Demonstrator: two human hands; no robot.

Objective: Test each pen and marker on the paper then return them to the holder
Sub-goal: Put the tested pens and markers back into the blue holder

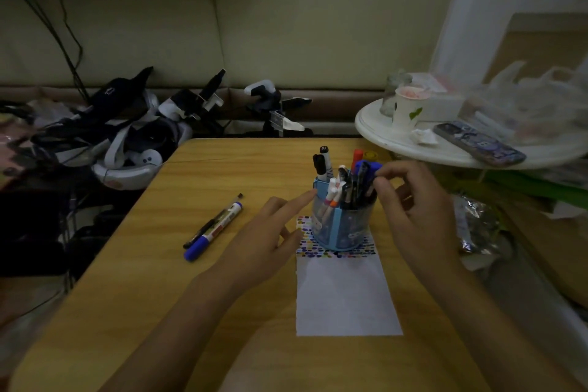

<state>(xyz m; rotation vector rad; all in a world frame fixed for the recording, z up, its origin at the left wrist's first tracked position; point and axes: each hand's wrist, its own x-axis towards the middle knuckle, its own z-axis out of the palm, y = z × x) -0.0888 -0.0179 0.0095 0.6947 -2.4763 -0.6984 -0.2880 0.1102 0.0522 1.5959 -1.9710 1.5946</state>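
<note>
surface: wooden table (133,293); paper (346,296) at 6 o'clock of holder (342,226).
left hand (264,242): fingers spread, forefinger touching holder.
right hand (416,210): pinching blue pen (369,169).
room: round white table (413,143) at 2 o'clock.

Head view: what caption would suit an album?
Right hand picks a blue-capped pen from the blue plastic holder; left hand steadies it.

The holder (342,226) stands on the far end of the paper (346,293), right of the worktop's (159,296) middle, with pens (346,188) upright in it. Two markers (213,227) lie side by side to its left. A round table (413,140) overlaps the worktop's far right corner.
</note>
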